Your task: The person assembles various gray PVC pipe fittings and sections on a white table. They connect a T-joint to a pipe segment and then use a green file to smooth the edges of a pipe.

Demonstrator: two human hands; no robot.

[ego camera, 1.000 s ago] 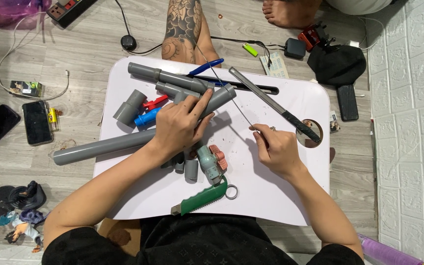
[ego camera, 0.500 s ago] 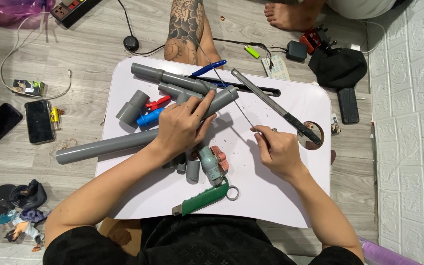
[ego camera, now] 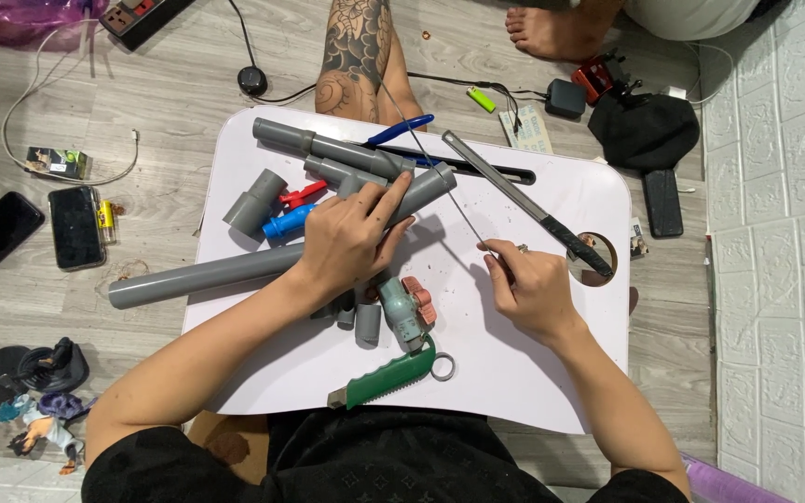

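I see the left hand (ego camera: pixel 347 237) pressed flat over the long grey pipe (ego camera: pixel 197 278) on the white table (ego camera: pixel 514 373), fingers curled around it. Right of the pipe, right hand (ego camera: pixel 528 289) fingers pinch a thin wire (ego camera: pixel 440 177).

Two dark phones (ego camera: pixel 37 229), perhaps a small box (ego camera: pixel 58 162)

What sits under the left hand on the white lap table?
The left hand presses a long grey pipe on the white table; grey fittings peek out below. The pipe's middle is covered.
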